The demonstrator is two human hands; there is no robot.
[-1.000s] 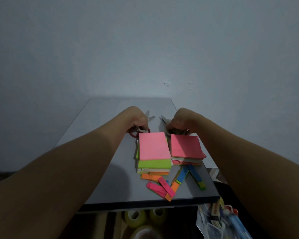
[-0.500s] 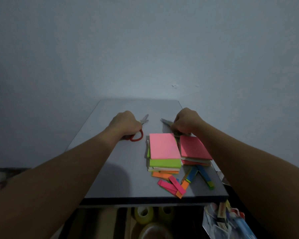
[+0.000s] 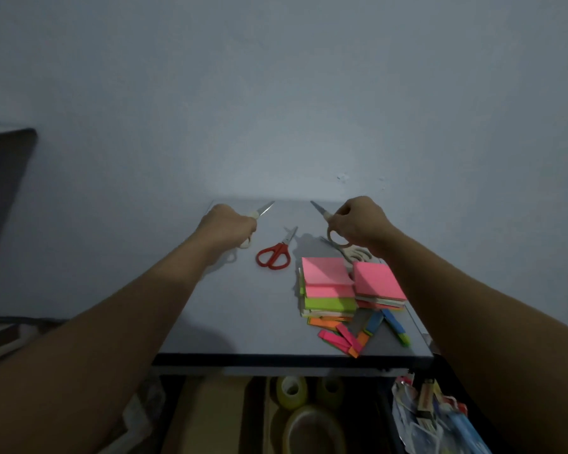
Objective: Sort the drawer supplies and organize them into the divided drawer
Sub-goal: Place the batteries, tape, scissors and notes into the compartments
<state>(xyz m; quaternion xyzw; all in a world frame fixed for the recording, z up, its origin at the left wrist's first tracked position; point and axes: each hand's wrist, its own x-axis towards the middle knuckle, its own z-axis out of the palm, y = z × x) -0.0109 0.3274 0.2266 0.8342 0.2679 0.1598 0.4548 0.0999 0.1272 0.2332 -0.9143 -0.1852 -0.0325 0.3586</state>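
Two scissors are being held, one per hand.
Left hand (image 3: 227, 226) is gripping white scissors (image 3: 265, 208) left of the red scissors (image 3: 274, 254); right hand (image 3: 359, 224) is gripping beige scissors (image 3: 318, 209) right of them.

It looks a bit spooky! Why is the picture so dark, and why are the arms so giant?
Head view: dim room light, brightest at the far end of the desk; the left arm throws a soft shadow on it; the wide lens swells both arms near the bottom corners.
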